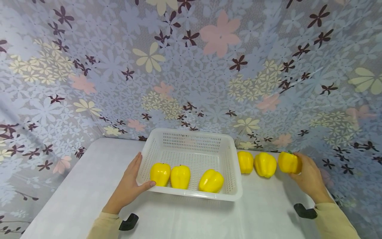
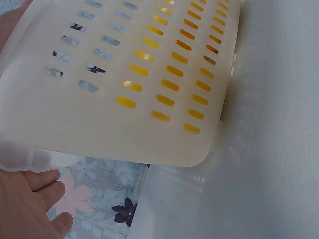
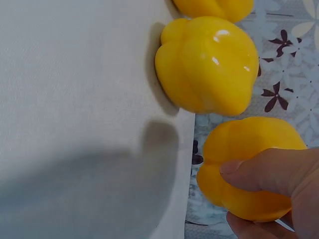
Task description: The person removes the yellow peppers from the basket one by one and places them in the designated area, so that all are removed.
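Observation:
A white perforated plastic basket (image 1: 191, 131) holds three yellow bell peppers along its near side: one pepper (image 1: 160, 174) at left, another pepper (image 1: 180, 177) beside it and a third pepper (image 1: 211, 181) further right. My left hand (image 1: 129, 186) rests at the basket's near left corner, thumb over the near rim, straight fingers along the outer left side. Its fingertips (image 2: 62, 224) show below the rim in the left wrist view. My right hand (image 1: 308, 174) grips a yellow bell pepper (image 3: 249, 134), thumb across its near side, fingers partly hidden beneath.
Two more yellow bell peppers stand right of the basket: one pepper (image 1: 245, 162) close against its wall, another pepper (image 1: 265, 165) between that and my right hand. The white-covered table (image 1: 83, 192) ends at a flower-patterned cloth wall (image 1: 191, 66) behind.

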Available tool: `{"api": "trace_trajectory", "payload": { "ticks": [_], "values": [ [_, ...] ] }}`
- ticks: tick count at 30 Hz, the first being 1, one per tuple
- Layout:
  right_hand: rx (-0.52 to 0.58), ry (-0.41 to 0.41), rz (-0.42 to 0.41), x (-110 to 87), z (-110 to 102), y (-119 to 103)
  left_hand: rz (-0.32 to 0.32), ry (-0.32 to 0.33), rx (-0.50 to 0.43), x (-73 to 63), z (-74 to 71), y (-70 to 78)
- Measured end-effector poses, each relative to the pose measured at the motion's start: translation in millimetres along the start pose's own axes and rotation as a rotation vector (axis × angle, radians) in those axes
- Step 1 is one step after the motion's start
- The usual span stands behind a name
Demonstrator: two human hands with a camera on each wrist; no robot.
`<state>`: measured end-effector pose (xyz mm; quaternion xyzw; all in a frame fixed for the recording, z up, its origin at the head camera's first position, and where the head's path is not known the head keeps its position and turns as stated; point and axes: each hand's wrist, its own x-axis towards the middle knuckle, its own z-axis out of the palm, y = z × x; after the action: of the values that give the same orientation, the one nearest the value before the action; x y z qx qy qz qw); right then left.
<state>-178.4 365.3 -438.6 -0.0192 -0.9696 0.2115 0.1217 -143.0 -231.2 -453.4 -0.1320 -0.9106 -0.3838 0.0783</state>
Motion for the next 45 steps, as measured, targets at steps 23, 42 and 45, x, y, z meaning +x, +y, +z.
{"api": "trace_trajectory", "payload": {
  "ticks": [23,42,45],
  "values": [
    [0.002,-0.061,0.018,9.7,10,16,-0.021,-0.008,0.001,0.0,-1.2,4.0],
    [-0.016,-0.116,0.034,15.1,16,21,-0.014,-0.002,0.011,0.8,0.3,1.5],
    [-0.028,-0.139,0.025,16.5,16,23,-0.008,-0.001,0.012,0.5,0.7,0.7]
  ]
}}
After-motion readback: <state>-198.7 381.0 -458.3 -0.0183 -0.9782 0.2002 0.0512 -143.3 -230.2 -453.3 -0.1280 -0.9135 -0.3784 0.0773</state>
